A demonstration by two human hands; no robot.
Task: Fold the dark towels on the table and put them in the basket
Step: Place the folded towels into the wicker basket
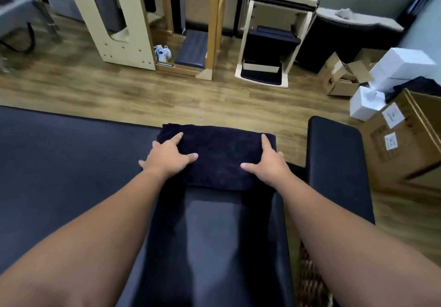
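A folded dark towel (220, 157) lies at the far end of a narrow black padded table (210, 235). My left hand (168, 157) lies on the towel's left end, index finger and thumb spread on top and the other fingers off its side. My right hand (268, 161) clasps the right end the same way, thumb pointing inward. Both hands hold the towel by its two short sides. A woven basket (312, 280) shows partly at the lower right, beside the table and behind my right forearm.
A wide black mat (66, 163) lies to the left. A black padded bench (338, 163) stands to the right, with cardboard boxes (403, 137) and white boxes (393, 72) beyond it. Wooden exercise equipment (124, 20) and a black bin (343, 39) stand across the wood floor.
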